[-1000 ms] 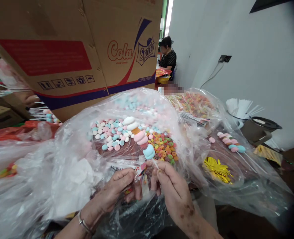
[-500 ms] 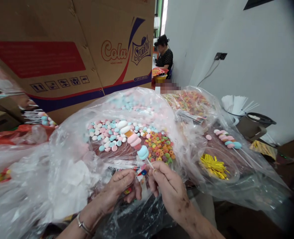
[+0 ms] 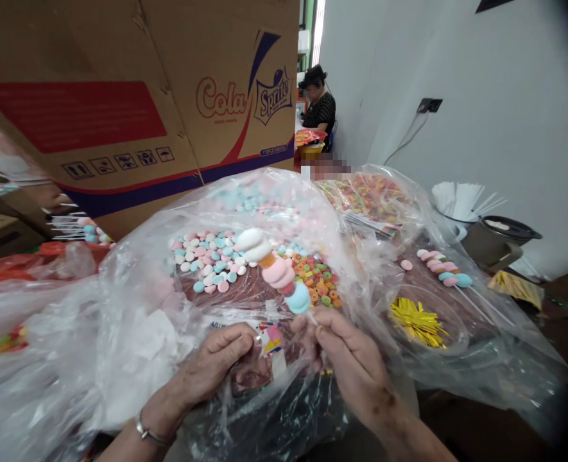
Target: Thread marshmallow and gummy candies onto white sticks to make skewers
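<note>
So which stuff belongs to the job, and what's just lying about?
Job, judging by the hands:
- candy skewer, in the right hand
- printed clear wrapper, in the left hand
- probably pastel candies, ring candies, gold strips

Lying about, apparently:
- cardboard box
- dark jug

Loose candy (image 3: 211, 260), gold ties (image 3: 417, 321) and bunched white sticks (image 3: 459, 197) mark what looks like a candy-making workshop, with a carton (image 3: 144, 58) (printed "Cola" and "Sprite") behind the counter (image 3: 240, 292) and another person (image 3: 321, 112) beyond.
</note>
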